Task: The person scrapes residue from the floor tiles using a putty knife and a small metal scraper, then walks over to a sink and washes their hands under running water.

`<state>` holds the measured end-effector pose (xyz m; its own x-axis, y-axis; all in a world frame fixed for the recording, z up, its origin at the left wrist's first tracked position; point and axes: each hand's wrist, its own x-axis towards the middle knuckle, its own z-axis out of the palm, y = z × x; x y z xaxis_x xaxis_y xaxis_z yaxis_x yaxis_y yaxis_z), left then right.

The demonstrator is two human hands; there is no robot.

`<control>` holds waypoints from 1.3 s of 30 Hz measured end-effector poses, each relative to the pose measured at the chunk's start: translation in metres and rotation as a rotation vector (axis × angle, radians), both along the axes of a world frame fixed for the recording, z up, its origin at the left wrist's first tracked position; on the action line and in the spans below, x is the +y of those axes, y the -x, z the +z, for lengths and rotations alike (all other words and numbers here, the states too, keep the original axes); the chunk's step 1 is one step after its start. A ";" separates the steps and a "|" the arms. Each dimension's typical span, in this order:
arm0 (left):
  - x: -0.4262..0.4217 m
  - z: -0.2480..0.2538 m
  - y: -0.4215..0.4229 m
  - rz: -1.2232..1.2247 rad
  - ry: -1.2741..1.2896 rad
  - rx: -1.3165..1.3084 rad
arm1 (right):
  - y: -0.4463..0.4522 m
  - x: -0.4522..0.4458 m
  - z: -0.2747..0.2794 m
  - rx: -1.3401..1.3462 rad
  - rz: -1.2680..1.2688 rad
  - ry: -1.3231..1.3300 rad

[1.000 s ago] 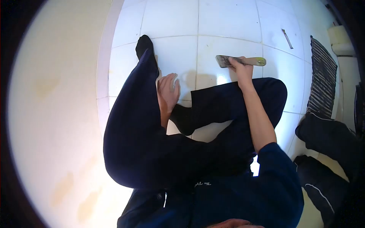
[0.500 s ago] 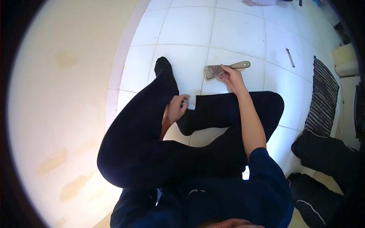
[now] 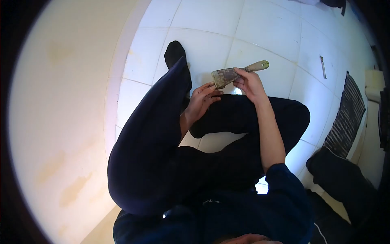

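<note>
Between our two hands, the scraper (image 3: 224, 76) is lifted above the floor (image 3: 264, 28), its blade toward the left and its handle pointing away beyond the right. Our right hand (image 3: 250, 84) is closed round it where blade meets handle. Our left hand (image 3: 200, 101) is at the blade's near corner, fingers loosely bent; whether they pinch the metal or only touch it, we cannot tell. As far as we can judge, picking up the scraper is done and both hands are brought to it, while dark grime coats the blade, so any cleaning of it is left. Beyond our right hand, a thin tool (image 3: 323, 67) lies untouched on the tiles, near the ribbed mat (image 3: 347, 114). Half a second ago our left hand was apart from the blade, down beside our foot; now it reaches up to that corner, while our right hand keeps its hold.
</note>
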<state>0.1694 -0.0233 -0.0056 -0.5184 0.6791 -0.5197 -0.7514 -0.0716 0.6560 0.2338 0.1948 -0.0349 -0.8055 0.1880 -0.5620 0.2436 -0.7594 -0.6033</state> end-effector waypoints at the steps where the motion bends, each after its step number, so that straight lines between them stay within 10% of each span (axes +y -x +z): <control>1: -0.001 -0.005 0.000 0.025 -0.016 -0.010 | 0.000 -0.001 0.001 -0.009 0.009 -0.027; 10: 0.003 -0.032 0.017 -0.085 0.375 0.232 | 0.009 -0.004 -0.006 -0.046 0.068 -0.243; 39: 0.012 -0.046 0.015 -0.224 0.454 0.458 | 0.016 -0.008 -0.010 -0.072 -0.085 -0.305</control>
